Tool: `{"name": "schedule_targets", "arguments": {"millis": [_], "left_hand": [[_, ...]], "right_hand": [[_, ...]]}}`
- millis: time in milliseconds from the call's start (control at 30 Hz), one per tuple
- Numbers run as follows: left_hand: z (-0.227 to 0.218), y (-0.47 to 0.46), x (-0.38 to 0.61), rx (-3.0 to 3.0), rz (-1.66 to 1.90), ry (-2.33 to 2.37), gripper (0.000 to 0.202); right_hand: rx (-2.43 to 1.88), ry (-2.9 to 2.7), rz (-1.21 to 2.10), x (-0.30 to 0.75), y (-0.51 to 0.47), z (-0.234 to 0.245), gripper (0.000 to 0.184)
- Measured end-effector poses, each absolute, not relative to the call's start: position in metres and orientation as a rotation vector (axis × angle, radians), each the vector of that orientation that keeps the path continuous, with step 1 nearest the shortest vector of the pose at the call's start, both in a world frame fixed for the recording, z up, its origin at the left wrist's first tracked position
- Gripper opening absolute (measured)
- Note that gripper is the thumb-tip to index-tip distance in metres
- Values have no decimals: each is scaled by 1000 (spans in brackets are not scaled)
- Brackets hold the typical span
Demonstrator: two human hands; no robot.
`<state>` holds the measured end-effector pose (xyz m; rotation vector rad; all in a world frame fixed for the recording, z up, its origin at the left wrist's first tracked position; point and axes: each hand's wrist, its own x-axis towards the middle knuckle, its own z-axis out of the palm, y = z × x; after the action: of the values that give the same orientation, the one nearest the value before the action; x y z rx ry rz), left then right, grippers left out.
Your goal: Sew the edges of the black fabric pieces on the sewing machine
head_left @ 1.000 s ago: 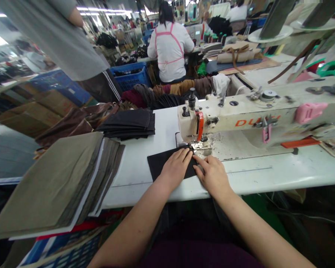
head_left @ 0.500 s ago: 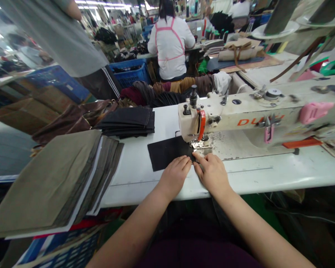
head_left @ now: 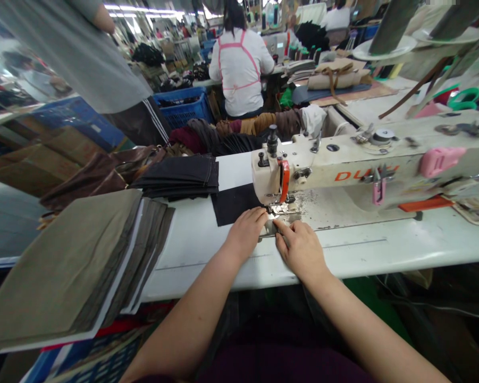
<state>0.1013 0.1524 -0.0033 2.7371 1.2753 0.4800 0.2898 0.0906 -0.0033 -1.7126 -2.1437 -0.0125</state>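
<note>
A black fabric piece (head_left: pixel 234 204) lies flat on the white table, its right side running to the presser foot of the sewing machine (head_left: pixel 327 173). My left hand (head_left: pixel 247 230) lies with fingers stretched flat over the near right corner of the cloth, just left of the presser foot. On the other side, my right hand (head_left: pixel 301 246) has its index finger stretched to the metal plate in front of the foot, thumb held apart. No cloth shows under the right fingertips. The needle point is too small to make out.
Folded black pieces (head_left: pixel 179 178) are stacked behind the cloth. A stack of olive-grey panels (head_left: pixel 72 255) covers the table's left end. Small scissors with pink handles (head_left: pixel 378 191) hang on the machine arm. Beyond, a person in a white top (head_left: pixel 241 69) sits, back turned.
The black fabric has slid away from me past the presser foot, and my left hand has moved forward with it. My right hand stays nearly in place. The view has shifted slightly.
</note>
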Motion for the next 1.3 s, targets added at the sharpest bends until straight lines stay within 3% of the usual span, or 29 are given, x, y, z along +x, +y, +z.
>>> {"name": "schedule_targets", "arguments": {"millis": [567,833,1067,1300], "left_hand": [[-2,185,98,2573,549,1257,35],[7,244,90,2501,451,1767,52],[33,258,90,2411,495,1861,29],[64,233,57,2107,846,1937,10]], "right_hand": [[-1698,-2157,-45,289,91,-5,41],[-1647,-2150,-102,291,92,-8,41],[-1563,-2167,-147,293,95,-11,41],[-1558,-2198,-188,294,96,-13,41]]}}
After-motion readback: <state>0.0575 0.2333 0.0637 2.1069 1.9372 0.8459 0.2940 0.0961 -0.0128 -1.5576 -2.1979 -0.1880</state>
